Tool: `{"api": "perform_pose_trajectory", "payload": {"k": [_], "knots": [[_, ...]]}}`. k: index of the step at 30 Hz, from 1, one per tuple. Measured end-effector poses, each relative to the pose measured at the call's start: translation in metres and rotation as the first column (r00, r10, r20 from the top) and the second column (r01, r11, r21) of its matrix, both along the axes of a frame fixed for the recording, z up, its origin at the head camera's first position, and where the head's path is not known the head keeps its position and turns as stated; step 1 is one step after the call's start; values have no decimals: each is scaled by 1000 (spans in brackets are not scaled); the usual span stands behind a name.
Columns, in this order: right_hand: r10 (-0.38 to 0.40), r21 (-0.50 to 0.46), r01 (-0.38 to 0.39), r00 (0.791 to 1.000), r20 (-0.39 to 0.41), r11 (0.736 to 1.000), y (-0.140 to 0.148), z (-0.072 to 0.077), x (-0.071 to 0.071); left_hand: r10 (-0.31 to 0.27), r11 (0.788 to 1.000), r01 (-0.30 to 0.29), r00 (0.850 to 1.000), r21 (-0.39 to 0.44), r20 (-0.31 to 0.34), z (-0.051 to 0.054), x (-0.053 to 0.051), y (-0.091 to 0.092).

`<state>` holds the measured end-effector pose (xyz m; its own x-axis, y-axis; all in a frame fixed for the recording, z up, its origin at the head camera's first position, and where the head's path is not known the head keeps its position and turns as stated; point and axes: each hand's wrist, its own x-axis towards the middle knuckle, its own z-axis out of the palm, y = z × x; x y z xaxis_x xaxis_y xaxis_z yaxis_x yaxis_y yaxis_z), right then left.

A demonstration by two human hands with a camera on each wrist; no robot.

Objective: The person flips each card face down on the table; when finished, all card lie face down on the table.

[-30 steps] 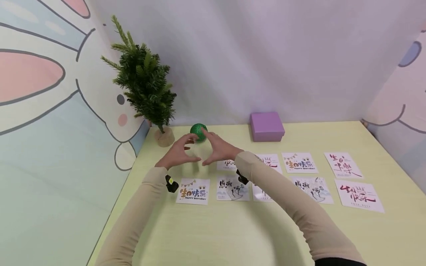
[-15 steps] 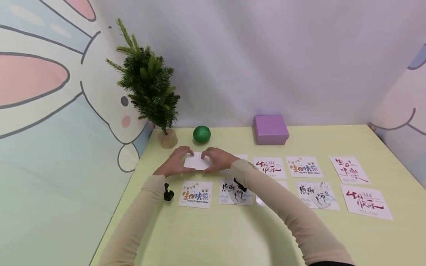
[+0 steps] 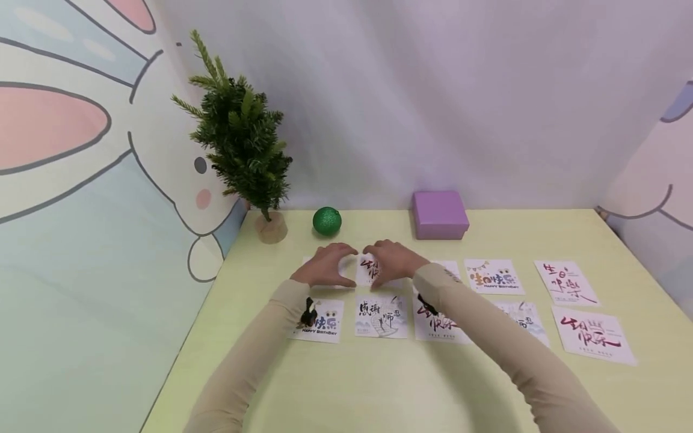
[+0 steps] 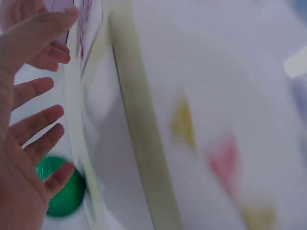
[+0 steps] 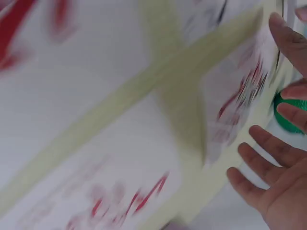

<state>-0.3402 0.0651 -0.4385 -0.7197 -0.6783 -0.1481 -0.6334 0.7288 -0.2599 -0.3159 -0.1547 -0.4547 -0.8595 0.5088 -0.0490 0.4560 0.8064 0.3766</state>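
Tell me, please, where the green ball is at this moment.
In the head view, the green ball sits just left of centre, beyond the left hand and between the tree and the purple box, nearer the tree.

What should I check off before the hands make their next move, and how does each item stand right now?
1. Left hand free: ok; its fingers hold nothing.
2. Right hand free: ok; its fingers hold nothing either.
3. Red-lettered card between the hands fully visible: not ok; the right hand hides part of it in the head view.
4. Fingers touching that card: cannot tell; the head view shows them close, but not whether they make contact.
5. Green ball out of the way: ok; it sits apart, beyond the hands.
6. Purple box clear of the hands: ok; it stands apart near the far edge.
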Motion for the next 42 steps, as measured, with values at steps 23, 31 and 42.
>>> {"api": "perform_pose_trajectory", "payload": {"k": [23,31,42], "knots": [[-39,-46,39,999,-10,998,45,-1,3,-101,988,91,992,-125,-78,5,-7,73],[16,-210,-20,1000,-22,978,53,17,4,-214,976,209,970,-53,-116,26,-10,86],[79,-492,34,975,208,870,65,-3,-4,-29,841,12,999,540,23,27,-14,59]]}}
